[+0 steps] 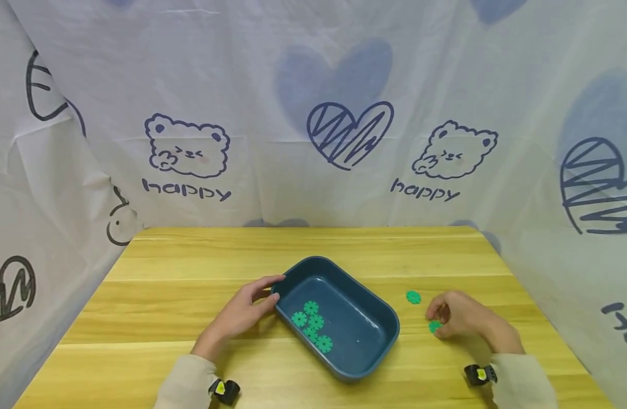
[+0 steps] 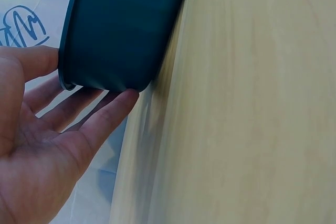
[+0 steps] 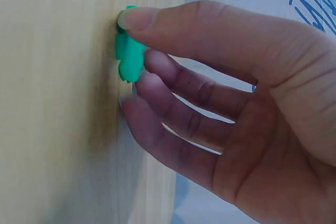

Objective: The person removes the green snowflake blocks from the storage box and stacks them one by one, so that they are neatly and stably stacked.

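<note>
A dark blue rectangular bin (image 1: 361,287) sits on the table at an angle. My left hand (image 1: 244,309) is at its left corner, fingers fairly straight, with thumb and fingertips touching the outer wall and rim; the left wrist view shows this hand (image 2: 58,129) against the bin's side (image 2: 123,30). Several green notched plastic discs (image 1: 316,322) lie inside, toward the left. To the right of the bin, my right hand (image 1: 464,318) pinches another green disc (image 3: 131,56) between thumb and fingertips, close to the tabletop. One more green disc (image 1: 413,297) lies flat just beyond that hand.
The wooden table (image 1: 200,255) reaches back to a white cloth (image 1: 267,142) printed with hearts and bears, which also hangs at both sides. Each wrist carries a small black camera on a strap.
</note>
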Tool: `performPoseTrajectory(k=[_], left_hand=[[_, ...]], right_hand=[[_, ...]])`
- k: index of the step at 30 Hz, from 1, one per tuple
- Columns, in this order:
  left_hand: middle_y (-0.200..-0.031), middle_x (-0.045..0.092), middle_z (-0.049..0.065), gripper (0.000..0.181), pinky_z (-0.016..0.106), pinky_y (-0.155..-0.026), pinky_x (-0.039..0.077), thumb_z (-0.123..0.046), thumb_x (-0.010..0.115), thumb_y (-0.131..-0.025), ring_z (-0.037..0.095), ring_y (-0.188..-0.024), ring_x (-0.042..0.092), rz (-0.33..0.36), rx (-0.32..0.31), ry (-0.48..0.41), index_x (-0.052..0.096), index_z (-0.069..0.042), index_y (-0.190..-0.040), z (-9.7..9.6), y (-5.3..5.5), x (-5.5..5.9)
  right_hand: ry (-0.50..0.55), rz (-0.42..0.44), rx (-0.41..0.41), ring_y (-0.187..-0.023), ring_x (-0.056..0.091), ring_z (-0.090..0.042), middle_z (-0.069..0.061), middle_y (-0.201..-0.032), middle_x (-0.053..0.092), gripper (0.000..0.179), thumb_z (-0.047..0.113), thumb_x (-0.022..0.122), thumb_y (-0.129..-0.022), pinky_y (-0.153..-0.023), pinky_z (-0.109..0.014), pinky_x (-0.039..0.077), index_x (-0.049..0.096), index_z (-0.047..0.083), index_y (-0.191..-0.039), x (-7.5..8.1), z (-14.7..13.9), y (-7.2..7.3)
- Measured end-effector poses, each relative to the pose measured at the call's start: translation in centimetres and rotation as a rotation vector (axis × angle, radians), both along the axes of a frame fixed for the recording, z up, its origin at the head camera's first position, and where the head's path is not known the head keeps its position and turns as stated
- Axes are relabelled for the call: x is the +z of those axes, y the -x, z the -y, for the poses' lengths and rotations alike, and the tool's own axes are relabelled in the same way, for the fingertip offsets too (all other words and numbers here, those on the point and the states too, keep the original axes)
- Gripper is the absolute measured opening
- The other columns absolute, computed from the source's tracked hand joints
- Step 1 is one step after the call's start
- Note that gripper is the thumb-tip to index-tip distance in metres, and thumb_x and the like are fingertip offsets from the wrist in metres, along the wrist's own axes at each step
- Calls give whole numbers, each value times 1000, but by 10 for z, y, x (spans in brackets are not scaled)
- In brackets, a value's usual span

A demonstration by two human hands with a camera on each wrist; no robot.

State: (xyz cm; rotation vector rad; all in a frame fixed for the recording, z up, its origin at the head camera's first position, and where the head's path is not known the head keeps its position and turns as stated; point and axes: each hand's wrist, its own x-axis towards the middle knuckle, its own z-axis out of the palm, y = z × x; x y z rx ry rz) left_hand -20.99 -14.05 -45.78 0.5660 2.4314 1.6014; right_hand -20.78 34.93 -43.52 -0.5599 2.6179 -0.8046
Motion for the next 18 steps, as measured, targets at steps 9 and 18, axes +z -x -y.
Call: performPoseTrajectory(k=[9, 18], left_hand=[[-159, 47, 19, 46, 53, -113, 47, -22, 57, -107, 43, -139, 54, 9, 3, 7, 51, -10, -151, 0, -2, 1], [-159, 47, 19, 46, 55, -114, 46, -22, 57, -107, 44, -140, 53, 10, 6, 7, 51, -9, -151, 0, -2, 2]], right_hand=[[25, -11, 24, -77, 59, -6, 0, -86, 71, 27, -1, 84, -68, -67, -20, 53, 76, 6, -93, 1, 2, 2], [1, -77, 28, -77, 61, -7, 1, -85, 73, 28, -3, 82, -66, -67, -20, 54, 77, 7, -91, 0, 5, 6]])
